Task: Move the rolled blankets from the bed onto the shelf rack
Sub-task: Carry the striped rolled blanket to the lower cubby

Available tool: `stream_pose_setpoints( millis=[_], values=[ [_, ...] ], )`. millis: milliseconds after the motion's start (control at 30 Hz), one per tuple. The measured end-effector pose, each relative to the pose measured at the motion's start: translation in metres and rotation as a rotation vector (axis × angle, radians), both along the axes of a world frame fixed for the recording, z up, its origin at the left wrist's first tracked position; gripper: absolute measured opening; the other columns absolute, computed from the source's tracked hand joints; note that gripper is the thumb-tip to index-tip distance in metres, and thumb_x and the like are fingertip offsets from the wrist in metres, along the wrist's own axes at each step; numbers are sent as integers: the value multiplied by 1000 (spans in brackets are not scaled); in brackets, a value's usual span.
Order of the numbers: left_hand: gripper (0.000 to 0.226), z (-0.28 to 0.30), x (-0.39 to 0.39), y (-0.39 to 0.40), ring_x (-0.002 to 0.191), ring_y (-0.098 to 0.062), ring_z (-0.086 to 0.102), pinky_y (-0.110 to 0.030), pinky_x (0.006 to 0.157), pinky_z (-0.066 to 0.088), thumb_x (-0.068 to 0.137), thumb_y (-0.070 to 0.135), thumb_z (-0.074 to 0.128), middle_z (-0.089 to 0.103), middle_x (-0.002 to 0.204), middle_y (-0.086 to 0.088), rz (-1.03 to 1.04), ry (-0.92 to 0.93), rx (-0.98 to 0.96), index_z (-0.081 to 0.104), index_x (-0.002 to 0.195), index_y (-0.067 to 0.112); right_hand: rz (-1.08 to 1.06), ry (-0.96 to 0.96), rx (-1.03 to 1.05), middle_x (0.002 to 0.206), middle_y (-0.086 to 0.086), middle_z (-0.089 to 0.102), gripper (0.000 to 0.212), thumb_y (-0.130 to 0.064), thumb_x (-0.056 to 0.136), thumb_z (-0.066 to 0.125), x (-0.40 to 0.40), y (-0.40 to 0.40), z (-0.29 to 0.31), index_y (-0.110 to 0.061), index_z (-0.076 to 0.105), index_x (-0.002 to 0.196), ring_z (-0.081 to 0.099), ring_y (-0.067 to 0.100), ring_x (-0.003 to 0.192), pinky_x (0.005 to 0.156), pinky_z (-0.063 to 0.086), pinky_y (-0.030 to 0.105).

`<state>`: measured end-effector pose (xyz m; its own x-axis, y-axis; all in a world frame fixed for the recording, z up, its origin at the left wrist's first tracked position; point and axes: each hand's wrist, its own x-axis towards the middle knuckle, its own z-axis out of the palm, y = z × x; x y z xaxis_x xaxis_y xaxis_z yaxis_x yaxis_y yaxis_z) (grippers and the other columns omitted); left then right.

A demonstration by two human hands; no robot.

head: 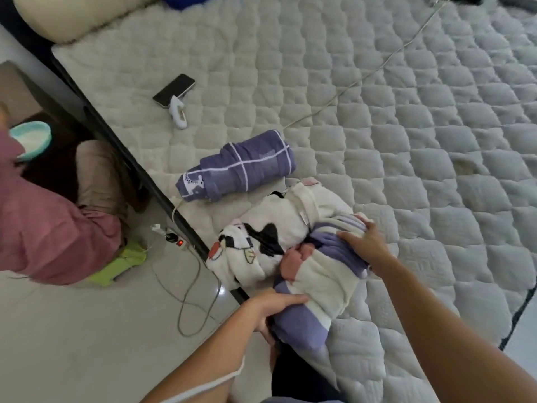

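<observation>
Three rolled blankets lie near the bed's left edge. Nearest me is a purple, white and pink striped blanket (316, 280). My left hand (273, 308) grips its near end, thumb on top and fingers underneath. My right hand (367, 242) lies on its far end, fingers curled over the fabric. Touching it on the left is a white blanket with black patches and cartoon prints (276, 228). Farther back, apart from both, sits a purple blanket with thin white lines (241, 167). No shelf rack is in view.
A quilted mattress (406, 126) fills the right side. On it lie a phone (174, 90), a small white device (178, 112) and a white cable (377, 68). Left of the black bed frame (116, 138), a person in pink (43, 222) sits beside a power strip (174, 238) and cords.
</observation>
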<state>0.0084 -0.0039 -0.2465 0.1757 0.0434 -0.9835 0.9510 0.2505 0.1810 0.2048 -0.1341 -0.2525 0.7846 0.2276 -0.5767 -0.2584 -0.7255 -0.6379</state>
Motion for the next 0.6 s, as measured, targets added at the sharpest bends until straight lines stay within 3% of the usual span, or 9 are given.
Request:
stream_pose_setpoints(
  millis=[67, 167, 200, 300, 467, 600],
  values=[
    [82, -5, -4, -5, 116, -41, 53, -60, 88, 50, 70, 43, 81, 48, 142, -12, 102, -32, 5, 44, 137, 16, -55, 15, 25, 121, 6, 58, 67, -35, 73, 75, -5, -3, 2, -16, 44, 130, 57, 30, 111, 99, 46, 41],
    [81, -5, -19, -8, 118, -40, 54, -63, 90, 49, 66, 34, 85, 53, 136, -13, 192, -64, 11, 46, 133, 13, -39, -18, 44, 109, 4, 62, 43, -35, 74, 72, -16, -10, 6, -21, 53, 110, 59, 27, 99, 89, 48, 34],
    [78, -2, -27, -9, 119, -40, 53, -61, 90, 50, 68, 32, 84, 53, 137, -13, 201, -71, 21, 46, 133, 13, -26, -16, 42, 108, 4, 63, 43, -38, 71, 71, -24, -12, 11, -22, 56, 108, 60, 26, 98, 88, 48, 34],
    [80, 5, -67, -9, 117, -39, 53, -56, 87, 52, 67, 32, 84, 52, 136, -12, 244, -87, 49, 45, 135, 16, -1, 8, 61, 112, 4, 57, 63, -43, 70, 71, -55, -11, 23, -16, 50, 124, 55, 26, 98, 85, 47, 37],
    [55, 37, -157, 9, 109, -34, 55, -52, 87, 51, 76, 23, 79, 56, 119, -8, 427, -262, 119, 50, 122, 21, 54, -79, 275, 104, 6, 60, 31, -26, 75, 72, -135, 18, 74, -22, 56, 103, 58, 22, 88, 79, 46, 34],
    [61, 69, -245, 21, 117, -31, 56, -51, 89, 52, 74, 27, 79, 61, 130, -5, 627, -425, 217, 52, 127, 18, 186, -170, 432, 109, 3, 58, 35, -25, 79, 69, -208, 50, 124, -26, 55, 110, 55, 24, 98, 86, 47, 38]
  ],
)
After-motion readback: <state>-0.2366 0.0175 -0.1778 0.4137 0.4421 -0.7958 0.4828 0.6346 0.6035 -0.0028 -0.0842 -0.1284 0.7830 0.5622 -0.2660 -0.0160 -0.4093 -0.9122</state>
